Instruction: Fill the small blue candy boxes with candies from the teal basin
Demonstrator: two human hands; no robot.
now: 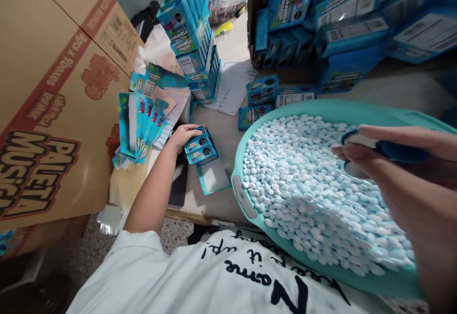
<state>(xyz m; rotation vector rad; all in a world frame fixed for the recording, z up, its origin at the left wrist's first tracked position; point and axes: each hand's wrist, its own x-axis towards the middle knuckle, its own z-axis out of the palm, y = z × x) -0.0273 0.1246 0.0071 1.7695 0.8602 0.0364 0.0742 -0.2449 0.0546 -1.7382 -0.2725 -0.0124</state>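
My left hand (183, 137) is closed around the far left end of two small blue candy boxes (203, 148) standing side by side on the table. Their printed tops show dark round spots. Touching them on the near side lies an open blue carton piece with a white inside (214, 177). Over the tub, my right hand (400, 166) pinches a dark blue piece with pale round ends (359, 140); its full shape is partly hidden by the fingers. Below it, white and pale blue candies (307, 176) fill a turquoise tub (240, 161).
Flattened and open blue cartons (137, 123) lean at the left, beside a large brown cardboard box (53, 90). A tall stack of blue boxes (193, 33) rises at the back. A carton full of blue boxes (321, 14) stands behind the tub. Paper sheets (233, 85) lie between.
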